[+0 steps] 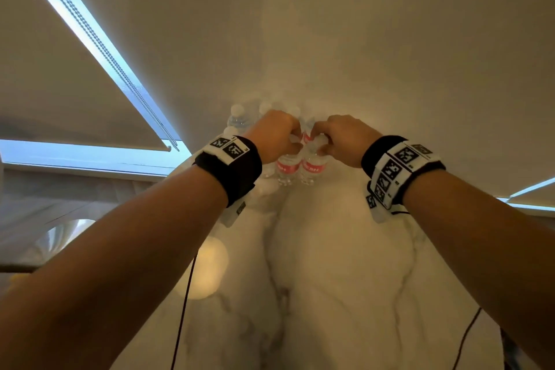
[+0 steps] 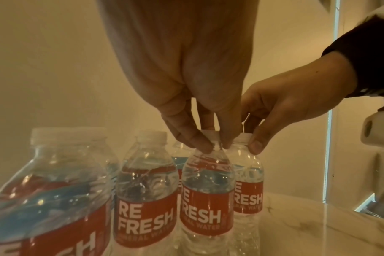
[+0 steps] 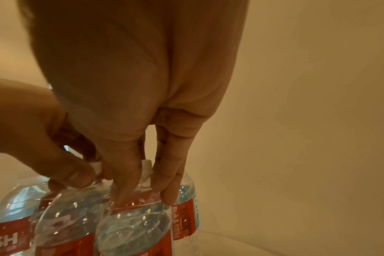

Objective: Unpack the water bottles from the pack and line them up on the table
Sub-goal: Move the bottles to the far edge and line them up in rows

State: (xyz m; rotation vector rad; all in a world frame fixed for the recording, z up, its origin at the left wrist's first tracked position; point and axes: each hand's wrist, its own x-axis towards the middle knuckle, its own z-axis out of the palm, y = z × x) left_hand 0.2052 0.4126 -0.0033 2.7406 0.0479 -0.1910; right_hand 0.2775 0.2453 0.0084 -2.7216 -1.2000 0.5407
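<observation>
On marble table: L hand & R hand pinch bottle necks

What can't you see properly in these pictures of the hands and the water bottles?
- Head view: the bottle caps are hidden under the left hand and right hand; the far bottles blur into the pale wall.
- Left wrist view: the nearest bottle is cut off by the edge, its label incomplete.
- Right wrist view: the fingers cover the bottle necks.
- The plastic wrap is too clear to trace.
</observation>
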